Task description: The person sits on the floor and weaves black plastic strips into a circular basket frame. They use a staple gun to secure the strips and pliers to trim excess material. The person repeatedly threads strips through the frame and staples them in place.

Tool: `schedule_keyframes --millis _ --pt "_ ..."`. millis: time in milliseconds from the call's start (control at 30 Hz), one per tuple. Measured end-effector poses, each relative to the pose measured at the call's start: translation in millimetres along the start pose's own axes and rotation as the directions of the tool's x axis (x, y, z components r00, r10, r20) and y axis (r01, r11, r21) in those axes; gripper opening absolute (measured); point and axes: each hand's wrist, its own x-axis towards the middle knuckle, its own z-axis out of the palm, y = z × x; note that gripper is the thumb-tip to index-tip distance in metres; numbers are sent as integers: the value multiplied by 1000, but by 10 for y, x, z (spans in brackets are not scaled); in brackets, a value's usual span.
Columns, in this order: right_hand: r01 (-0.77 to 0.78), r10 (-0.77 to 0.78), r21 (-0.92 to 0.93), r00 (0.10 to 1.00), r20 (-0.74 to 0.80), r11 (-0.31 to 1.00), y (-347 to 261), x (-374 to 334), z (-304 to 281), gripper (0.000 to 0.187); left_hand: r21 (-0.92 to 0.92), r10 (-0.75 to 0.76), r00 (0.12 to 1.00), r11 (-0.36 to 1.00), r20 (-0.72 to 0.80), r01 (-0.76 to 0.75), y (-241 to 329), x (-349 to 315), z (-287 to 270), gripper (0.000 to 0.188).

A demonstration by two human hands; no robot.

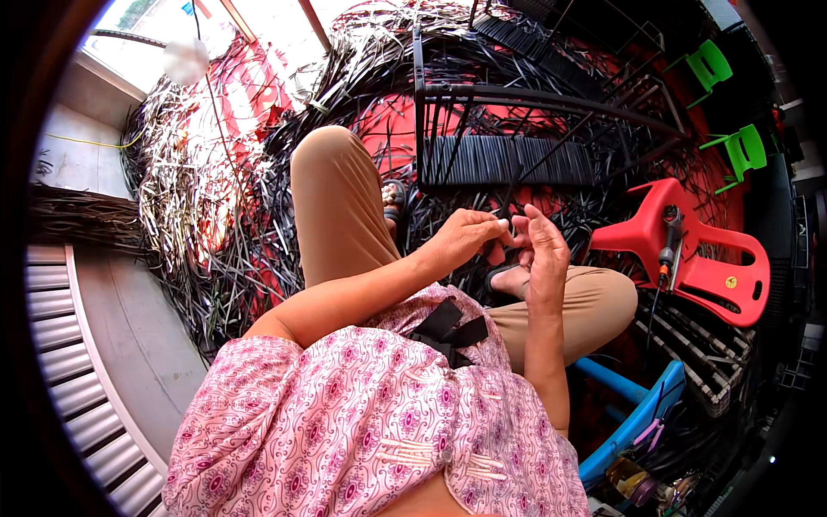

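My left hand [468,239] is closed in a pinch, thumb against fingers, on a thin black strip [510,196] that runs up toward a black frame. Close beside it, my right hand [546,252] is held with the palm turned toward the left hand and its fingers apart, some of them bent near the left fingertips. The black frame [551,100] stands just beyond both hands. Its lower panel [508,161] is covered with closely laid black strips. Where the strip ends between my fingers is hidden.
Loose black strips [233,198] lie in heaps over the red floor. A red plastic chair [719,234] at the right bears a corded power tool [668,246]. Further off are green chairs [745,153]. A blue plastic seat [633,431] stands near my right side, and a slatted bench [73,345] at the left.
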Motion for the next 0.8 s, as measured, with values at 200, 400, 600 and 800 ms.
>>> schedule_keyframes --millis 200,400,600,800 --pt "1 -1 -20 1000 19 1000 -103 288 151 36 -129 -62 998 990 17 63 69 4 45 36" --pt "13 -23 193 998 50 981 -28 478 410 22 103 -71 994 993 88 62 102 126 -184 34" --pt "60 -73 204 995 61 977 -20 928 479 16 842 575 808 494 -128 -218 849 586 -939 18" --pt "70 -86 157 992 95 985 29 1415 714 16 949 732 673 132 103 -288 1008 1223 -1378 39"
